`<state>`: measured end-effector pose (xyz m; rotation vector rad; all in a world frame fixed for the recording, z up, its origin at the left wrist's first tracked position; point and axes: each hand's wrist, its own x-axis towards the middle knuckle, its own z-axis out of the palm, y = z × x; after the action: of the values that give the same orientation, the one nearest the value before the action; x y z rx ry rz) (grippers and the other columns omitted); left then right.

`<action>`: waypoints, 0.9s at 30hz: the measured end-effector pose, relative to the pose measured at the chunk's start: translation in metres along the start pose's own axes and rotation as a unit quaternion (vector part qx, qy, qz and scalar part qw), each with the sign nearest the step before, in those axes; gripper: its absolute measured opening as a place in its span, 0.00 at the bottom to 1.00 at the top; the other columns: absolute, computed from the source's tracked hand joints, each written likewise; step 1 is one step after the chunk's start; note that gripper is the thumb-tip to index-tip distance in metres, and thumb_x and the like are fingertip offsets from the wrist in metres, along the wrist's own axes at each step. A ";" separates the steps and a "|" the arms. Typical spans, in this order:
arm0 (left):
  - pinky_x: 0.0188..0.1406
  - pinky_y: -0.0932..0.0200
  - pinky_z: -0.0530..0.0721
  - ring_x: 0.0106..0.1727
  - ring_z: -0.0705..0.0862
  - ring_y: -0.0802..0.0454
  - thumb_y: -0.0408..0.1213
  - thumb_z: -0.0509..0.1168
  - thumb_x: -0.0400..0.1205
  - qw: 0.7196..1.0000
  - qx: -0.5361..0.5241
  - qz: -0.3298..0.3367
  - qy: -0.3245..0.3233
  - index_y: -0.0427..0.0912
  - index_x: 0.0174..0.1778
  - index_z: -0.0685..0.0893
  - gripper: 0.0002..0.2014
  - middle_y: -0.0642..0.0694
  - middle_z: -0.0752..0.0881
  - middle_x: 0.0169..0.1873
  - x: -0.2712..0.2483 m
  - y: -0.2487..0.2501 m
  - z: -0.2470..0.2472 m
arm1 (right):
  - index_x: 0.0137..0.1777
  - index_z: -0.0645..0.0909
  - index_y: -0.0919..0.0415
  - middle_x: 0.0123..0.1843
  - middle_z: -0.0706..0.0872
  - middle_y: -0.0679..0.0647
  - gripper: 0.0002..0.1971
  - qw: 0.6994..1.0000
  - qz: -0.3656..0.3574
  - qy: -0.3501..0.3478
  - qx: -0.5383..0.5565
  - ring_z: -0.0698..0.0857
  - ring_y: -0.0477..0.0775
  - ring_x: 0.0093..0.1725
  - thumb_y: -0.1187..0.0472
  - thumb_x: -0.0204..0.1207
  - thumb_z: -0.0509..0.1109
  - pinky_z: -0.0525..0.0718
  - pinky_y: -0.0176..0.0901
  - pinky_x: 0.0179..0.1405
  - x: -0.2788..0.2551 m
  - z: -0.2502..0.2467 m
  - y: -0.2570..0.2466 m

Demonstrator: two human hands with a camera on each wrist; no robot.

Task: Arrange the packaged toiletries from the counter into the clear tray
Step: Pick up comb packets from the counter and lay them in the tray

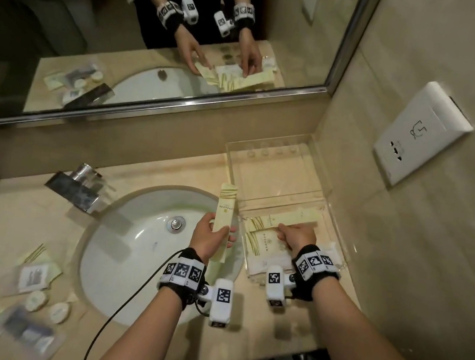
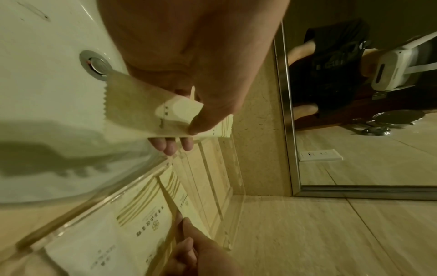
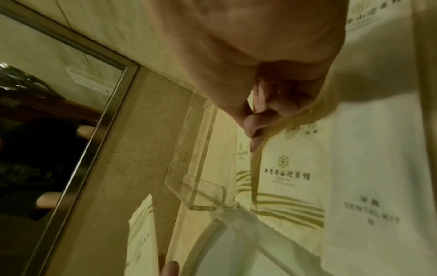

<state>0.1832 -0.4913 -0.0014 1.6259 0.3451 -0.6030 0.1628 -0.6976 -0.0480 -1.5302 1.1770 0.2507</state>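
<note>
My left hand (image 1: 216, 234) grips a long pale-yellow packet (image 1: 224, 218) upright over the right rim of the sink, just left of the clear tray (image 1: 283, 159). In the left wrist view the thumb (image 2: 208, 119) presses the packet (image 2: 132, 106) against the fingers behind it. My right hand (image 1: 285, 234) is inside the tray's near part and pinches the edge of a long yellow packet (image 1: 292, 216) lying on other flat packets (image 1: 260, 242). The right wrist view shows the fingertips (image 3: 254, 130) pinching that thin edge above a logo packet (image 3: 286, 173) and a dental kit packet (image 3: 371, 211).
On the left counter lie several more packets (image 1: 35, 272) and two round soaps (image 1: 46, 305). The white sink (image 1: 138, 245) fills the middle, with a chrome faucet (image 1: 77, 188) behind it. A mirror (image 1: 158, 42) runs along the back, and the right wall carries a socket (image 1: 417, 133).
</note>
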 end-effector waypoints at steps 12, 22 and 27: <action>0.32 0.58 0.88 0.34 0.87 0.46 0.24 0.62 0.82 1.000 0.017 0.009 -0.014 0.33 0.63 0.72 0.13 0.36 0.88 0.45 0.015 0.006 -0.012 | 0.39 0.85 0.65 0.32 0.86 0.54 0.08 0.987 0.013 0.025 -0.160 0.81 0.51 0.29 0.59 0.70 0.77 0.80 0.40 0.28 -0.007 0.012 -0.018; 0.49 0.43 0.89 0.39 0.88 0.43 0.25 0.62 0.82 1.000 0.010 0.015 -0.023 0.38 0.58 0.74 0.10 0.38 0.86 0.48 0.024 0.010 -0.007 | 0.50 0.86 0.56 0.53 0.88 0.55 0.06 0.955 -0.191 0.071 -0.215 0.87 0.58 0.52 0.58 0.76 0.70 0.85 0.47 0.53 -0.016 0.000 -0.007; 0.52 0.40 0.89 0.43 0.90 0.38 0.27 0.64 0.82 1.000 0.015 0.005 -0.021 0.42 0.54 0.78 0.08 0.40 0.85 0.46 0.022 0.012 -0.006 | 0.65 0.84 0.58 0.70 0.83 0.57 0.14 0.919 -0.275 0.063 -0.275 0.83 0.59 0.64 0.61 0.81 0.66 0.82 0.49 0.64 -0.023 -0.002 0.000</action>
<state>0.2086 -0.4901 -0.0041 1.6401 0.2981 -0.6350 0.1513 -0.6875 -0.0313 -2.3375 0.7474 0.1037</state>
